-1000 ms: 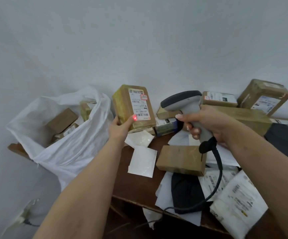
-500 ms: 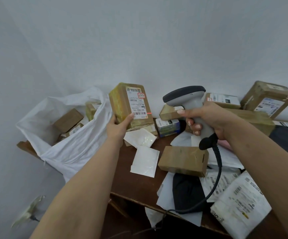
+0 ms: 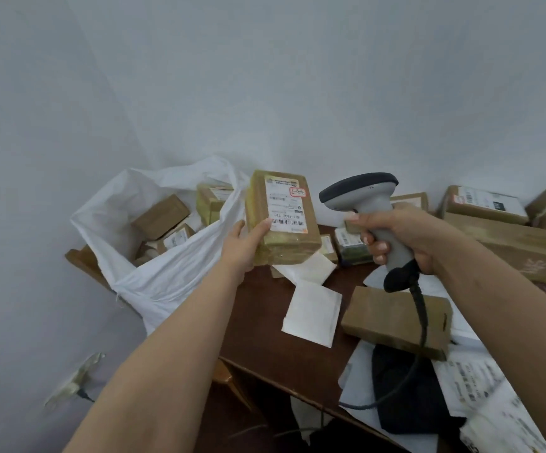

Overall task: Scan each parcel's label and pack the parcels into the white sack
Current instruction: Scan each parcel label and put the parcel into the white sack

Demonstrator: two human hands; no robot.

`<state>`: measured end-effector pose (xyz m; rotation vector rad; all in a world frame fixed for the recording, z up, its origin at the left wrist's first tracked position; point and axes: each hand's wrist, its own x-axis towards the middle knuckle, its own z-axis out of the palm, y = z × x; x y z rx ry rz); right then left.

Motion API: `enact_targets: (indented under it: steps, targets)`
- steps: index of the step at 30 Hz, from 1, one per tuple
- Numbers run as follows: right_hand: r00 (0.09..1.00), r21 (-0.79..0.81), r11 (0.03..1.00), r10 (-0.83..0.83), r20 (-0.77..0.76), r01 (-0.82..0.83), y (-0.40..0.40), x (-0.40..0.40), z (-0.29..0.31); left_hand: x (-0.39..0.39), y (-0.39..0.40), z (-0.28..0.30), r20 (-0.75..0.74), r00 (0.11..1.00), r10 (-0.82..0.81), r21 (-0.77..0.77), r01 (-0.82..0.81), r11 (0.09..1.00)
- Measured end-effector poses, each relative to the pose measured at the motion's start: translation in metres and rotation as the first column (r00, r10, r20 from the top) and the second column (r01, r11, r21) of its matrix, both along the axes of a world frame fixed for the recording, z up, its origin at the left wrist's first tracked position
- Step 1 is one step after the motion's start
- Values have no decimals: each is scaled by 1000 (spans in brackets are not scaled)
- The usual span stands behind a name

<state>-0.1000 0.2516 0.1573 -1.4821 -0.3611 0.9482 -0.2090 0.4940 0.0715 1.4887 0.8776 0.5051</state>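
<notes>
My left hand (image 3: 243,245) grips a tape-wrapped brown parcel (image 3: 281,220) by its lower left corner, holding it upright with its white label facing me, just right of the white sack (image 3: 167,273). The sack lies open at the table's left end with several brown parcels (image 3: 160,217) inside. My right hand (image 3: 402,237) grips the handle of a grey barcode scanner (image 3: 363,197), whose dark head points left toward the held parcel. Its black cable hangs down over the table.
The brown table (image 3: 265,338) carries a plain brown box (image 3: 395,322), white padded envelopes (image 3: 312,317), a dark pouch (image 3: 408,393) and white mail bags (image 3: 493,403). More labelled boxes (image 3: 487,204) are stacked at the back right against the wall.
The red scanner dot seen on the parcel's label earlier is gone. The parcel has shifted slightly toward the sack, and the scanner has risen a little.
</notes>
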Motion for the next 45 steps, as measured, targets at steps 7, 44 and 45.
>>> enact_targets:
  steps: [7, 44, 45]
  targets:
    - [997, 26, 999, -44, -55, 46, 108, -27, -8, -46, 127, 23, 98, 982, 159, 25, -163, 986]
    - [842, -334, 873, -454, -293, 355, 40, 4, -151, 41, -39, -201, -825, 389, -411, 106, 820, 563]
    - [843, -333, 879, -443, -305, 341, 38, 5, -153, 43, -45, -205, -843, 379, -381, 86, 795, 601]
